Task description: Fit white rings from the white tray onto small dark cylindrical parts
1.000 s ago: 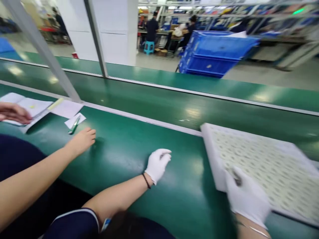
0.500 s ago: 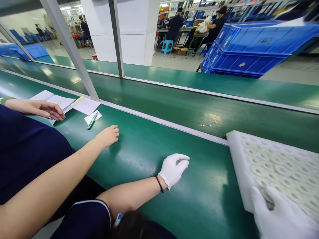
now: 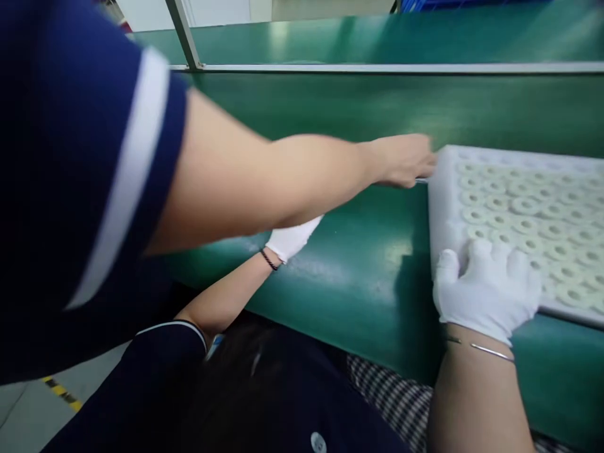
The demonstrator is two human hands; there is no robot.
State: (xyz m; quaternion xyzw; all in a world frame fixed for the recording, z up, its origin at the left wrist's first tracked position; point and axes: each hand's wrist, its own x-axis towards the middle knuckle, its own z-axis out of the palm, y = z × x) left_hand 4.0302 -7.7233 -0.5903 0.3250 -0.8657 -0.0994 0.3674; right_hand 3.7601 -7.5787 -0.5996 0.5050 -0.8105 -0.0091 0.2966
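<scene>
A white foam tray (image 3: 519, 165) with rows of pale ring-shaped parts lies on the green belt (image 3: 358, 270) at the right. My right hand (image 3: 486, 290), in a white glove, lies on the tray's near left corner with fingers on top and thumb at the side edge. My left hand (image 3: 292, 238), also gloved, rests on the belt; a co-worker's arm covers its fingers. That co-worker's bare hand (image 3: 403, 160) reaches across from the left and touches the tray's far left corner.
The co-worker's dark blue sleeve (image 3: 70, 157) fills the left of the view. A metal rail (image 3: 377, 67) and an upright post (image 3: 184, 34) run along the belt's far side. My own dark clothing sits below the belt's near edge.
The view has dropped and closed in on the tray. The co-worker's arm has swung right, from the belt to the tray's corner. My right hand has shifted onto the tray's near corner.
</scene>
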